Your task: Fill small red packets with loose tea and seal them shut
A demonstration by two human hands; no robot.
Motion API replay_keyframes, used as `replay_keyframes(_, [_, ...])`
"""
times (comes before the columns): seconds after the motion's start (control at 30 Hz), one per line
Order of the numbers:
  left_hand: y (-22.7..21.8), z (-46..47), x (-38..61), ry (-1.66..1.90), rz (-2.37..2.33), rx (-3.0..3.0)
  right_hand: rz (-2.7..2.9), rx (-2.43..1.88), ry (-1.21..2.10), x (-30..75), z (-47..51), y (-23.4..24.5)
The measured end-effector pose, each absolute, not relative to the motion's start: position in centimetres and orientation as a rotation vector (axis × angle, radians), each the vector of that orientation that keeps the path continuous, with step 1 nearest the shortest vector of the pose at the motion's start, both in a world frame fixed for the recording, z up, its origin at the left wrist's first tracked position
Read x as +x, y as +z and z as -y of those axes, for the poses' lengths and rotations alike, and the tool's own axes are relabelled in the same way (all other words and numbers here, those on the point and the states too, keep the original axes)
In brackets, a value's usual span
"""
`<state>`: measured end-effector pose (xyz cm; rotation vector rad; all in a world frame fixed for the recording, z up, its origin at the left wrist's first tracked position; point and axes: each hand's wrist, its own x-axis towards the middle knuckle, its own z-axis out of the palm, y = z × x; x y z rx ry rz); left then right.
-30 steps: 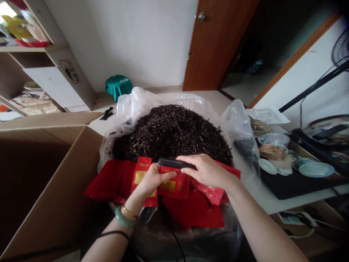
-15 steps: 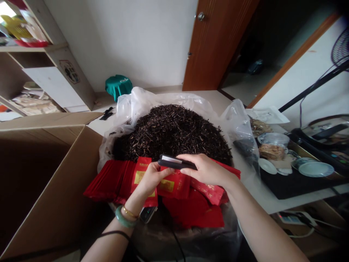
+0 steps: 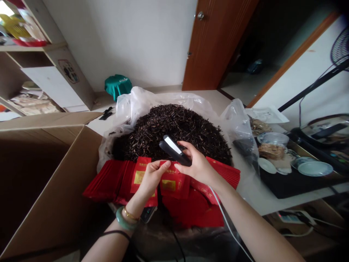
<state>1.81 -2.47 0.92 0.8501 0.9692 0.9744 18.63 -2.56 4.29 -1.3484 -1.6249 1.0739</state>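
Note:
My left hand (image 3: 151, 178) pinches the top edge of a small red packet (image 3: 172, 182) with a yellow label. My right hand (image 3: 198, 165) grips a black clamp-shaped heat sealer (image 3: 173, 149), lifted just above the packet with its jaws apart and a pale inner strip showing. A white cord runs from it down along my right forearm. Both hands hover over a row of red packets (image 3: 114, 180) that lies at the near edge of a large heap of dark loose tea leaves (image 3: 174, 129) in a clear plastic bag (image 3: 136, 103).
A big open cardboard box (image 3: 46, 174) stands at my left. At the right a dark tray (image 3: 294, 182) carries dishes, a lidded glass bowl and a white saucer. A shelf unit (image 3: 35, 69) is at the back left, a wooden door (image 3: 215, 40) behind.
The sealer was clamped flat on the packet's top edge. Its jaws have opened and my right hand has lifted and tilted it off the packet. My left hand stays on the packet.

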Motion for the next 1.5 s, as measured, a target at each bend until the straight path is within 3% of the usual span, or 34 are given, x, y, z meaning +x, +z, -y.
replay_keyframes(0.47, [1.6,1.9,-0.1,0.746,-1.045,0.942,1.698,-1.446,1.055,19.2,2.3,5.4])
replay_keyframes(0.77, [1.7,-1.5,-5.0,0.847,-1.689,1.704,2.115,-2.193,0.571,22.6,-0.1,3.7])
replay_keyframes(1.1, [2.2,-2.5,-7.6,0.52,-2.225,1.893,2.187,-2.353,0.418,23.6,-0.6,2.3])
replay_keyframes(1.3, [1.4,-2.7,-7.2,0.413,-2.178,1.959,2.374,-2.052,0.235,21.6,0.9,3.6])
replay_keyframes(1.5, [1.1,-2.6,-6.5,0.425,-2.144,1.986,2.751,-1.623,0.618,18.0,3.3,4.0])
